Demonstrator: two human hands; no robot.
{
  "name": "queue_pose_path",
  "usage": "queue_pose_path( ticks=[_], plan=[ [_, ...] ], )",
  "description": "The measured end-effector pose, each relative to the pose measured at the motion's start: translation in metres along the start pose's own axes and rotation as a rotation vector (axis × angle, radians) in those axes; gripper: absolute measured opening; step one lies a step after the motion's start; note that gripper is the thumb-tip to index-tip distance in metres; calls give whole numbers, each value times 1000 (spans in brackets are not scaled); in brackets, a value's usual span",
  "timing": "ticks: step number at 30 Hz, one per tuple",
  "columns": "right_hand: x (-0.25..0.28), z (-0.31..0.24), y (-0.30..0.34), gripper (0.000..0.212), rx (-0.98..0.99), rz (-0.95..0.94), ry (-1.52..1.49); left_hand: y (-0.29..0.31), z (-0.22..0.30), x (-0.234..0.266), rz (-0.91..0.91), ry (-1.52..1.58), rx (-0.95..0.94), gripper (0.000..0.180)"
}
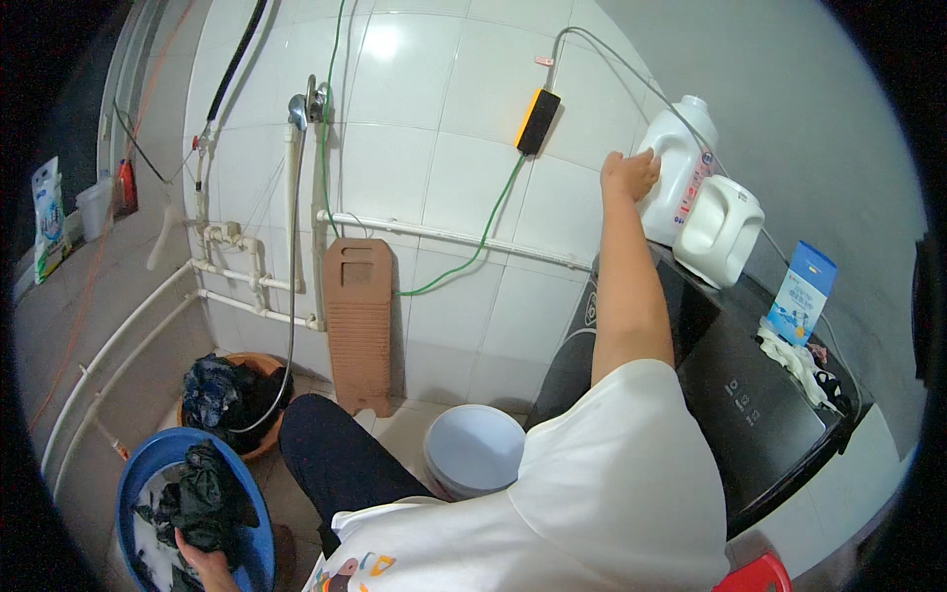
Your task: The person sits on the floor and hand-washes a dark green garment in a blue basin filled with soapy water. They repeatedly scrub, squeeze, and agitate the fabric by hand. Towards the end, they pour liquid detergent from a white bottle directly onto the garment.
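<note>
My left hand (202, 562) is closed on a dark wet garment (205, 498) at the right side of a blue basin (258, 553). Suds and more dark cloth lie in that basin. Far to the right, my right arm stretches up to a large white jug (691, 133) on top of a black washing machine (730, 365). The fingers of my right hand (631, 176) are curled at the jug's handle side, and part of the grip is hidden. The jug stands upright with its cap on. Right beside it is a smaller white handled jug (720, 237).
A brown basin (268, 442) with dark clothes stands behind the blue one. A brown washboard (360, 326) leans on the tiled wall. Near my knee is a white bucket (473, 444). A blue-and-white box (801, 296) and cloths (794, 360) lie on the machine. Cables cross the wall.
</note>
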State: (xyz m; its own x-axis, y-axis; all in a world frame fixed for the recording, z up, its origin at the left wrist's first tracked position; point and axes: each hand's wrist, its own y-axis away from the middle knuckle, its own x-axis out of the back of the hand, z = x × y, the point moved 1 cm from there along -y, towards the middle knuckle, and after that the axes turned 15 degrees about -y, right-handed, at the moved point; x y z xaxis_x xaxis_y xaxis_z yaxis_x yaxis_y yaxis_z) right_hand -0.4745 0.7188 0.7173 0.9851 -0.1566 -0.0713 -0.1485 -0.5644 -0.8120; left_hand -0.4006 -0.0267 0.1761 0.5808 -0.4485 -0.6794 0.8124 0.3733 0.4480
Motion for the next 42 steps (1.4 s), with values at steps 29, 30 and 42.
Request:
queue_pose_path(
  ticks=[29,30,42],
  plan=[
    [-78,-161,134,35,-349,-1055,-1156,52,20,-5,-134,151,-55,45],
    [-82,-173,156,33,-360,-1089,-1176,55,20,-11,-124,172,-81,44],
    [-59,-309,389,49,943,-1725,-981,64,29,50,141,112,45,35]
  ],
)
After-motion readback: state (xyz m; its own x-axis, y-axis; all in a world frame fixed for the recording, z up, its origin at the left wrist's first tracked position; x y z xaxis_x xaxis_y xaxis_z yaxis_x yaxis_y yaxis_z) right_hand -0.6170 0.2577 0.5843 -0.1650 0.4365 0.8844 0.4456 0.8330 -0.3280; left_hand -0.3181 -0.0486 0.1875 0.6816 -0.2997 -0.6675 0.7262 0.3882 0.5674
